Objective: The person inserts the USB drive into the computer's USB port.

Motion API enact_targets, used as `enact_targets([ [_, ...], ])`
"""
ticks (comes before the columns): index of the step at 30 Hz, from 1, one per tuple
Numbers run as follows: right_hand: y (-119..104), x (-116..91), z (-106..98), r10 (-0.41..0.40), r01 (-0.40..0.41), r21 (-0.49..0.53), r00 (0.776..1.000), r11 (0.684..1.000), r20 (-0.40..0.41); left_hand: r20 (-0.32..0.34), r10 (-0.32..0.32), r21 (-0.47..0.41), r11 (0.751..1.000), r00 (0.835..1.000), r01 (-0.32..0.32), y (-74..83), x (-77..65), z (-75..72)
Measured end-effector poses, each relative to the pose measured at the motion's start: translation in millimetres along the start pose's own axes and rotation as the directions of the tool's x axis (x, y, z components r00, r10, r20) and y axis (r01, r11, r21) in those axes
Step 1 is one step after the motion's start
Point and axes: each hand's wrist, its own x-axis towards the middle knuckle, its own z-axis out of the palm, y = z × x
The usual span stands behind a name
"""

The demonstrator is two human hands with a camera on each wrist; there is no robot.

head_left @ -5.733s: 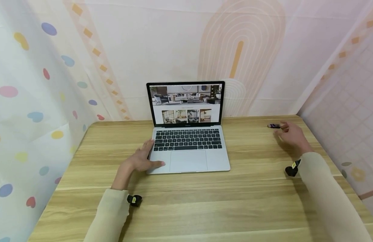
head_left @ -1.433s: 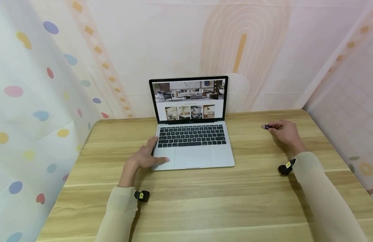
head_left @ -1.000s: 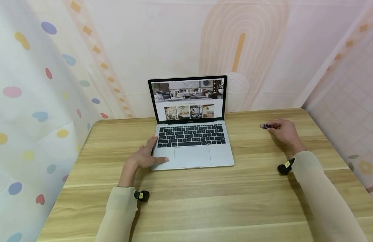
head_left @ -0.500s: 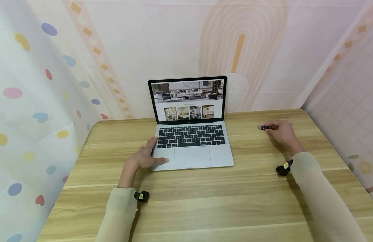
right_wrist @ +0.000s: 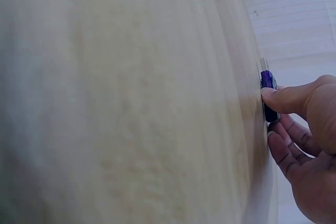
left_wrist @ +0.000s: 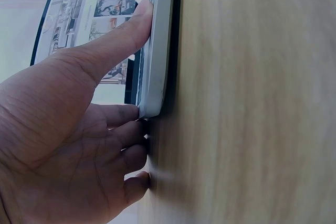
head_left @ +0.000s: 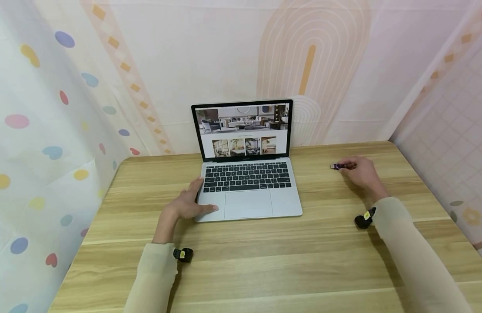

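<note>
An open silver laptop (head_left: 248,203) with black keys and a lit screen stands at the middle of the table. My left hand (head_left: 184,206) rests at its left front corner. The straight thumb lies on the palm rest, and the other fingers reach along the left side, down at the tabletop in the left wrist view. To the right of the laptop, my right hand (head_left: 363,173) pinches a purple USB flash drive (right_wrist: 268,80) between thumb and fingers. Its bare metal plug (right_wrist: 264,63) points left, toward the laptop, in the head view. The hand hides part of the drive's rear end.
The wooden table (head_left: 260,265) ends at a patterned cloth (head_left: 225,52) hung close behind the laptop and along both sides. Black wrist cameras (head_left: 363,219) sit on both sleeves.
My right hand has moved left along the back of the table with the flash drive, a short way nearer the laptop. My left hand and the laptop have stayed put relative to each other.
</note>
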Motion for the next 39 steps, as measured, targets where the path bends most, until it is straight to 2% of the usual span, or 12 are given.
enact_targets([
  [18,-5.3,0.2,1.9,0.012,-0.012,0.025,1.000,1.000,0.025,-0.008,-0.005,-0.008,1.000,1.000,0.005,0.8,0.0,0.9],
  [39,-5.9,0.7,7.9,-0.051,0.051,-0.004,0.999,0.999,0.018,-0.002,-0.004,0.005,1.000,1.000,0.004,0.8,-0.7,1.0],
])
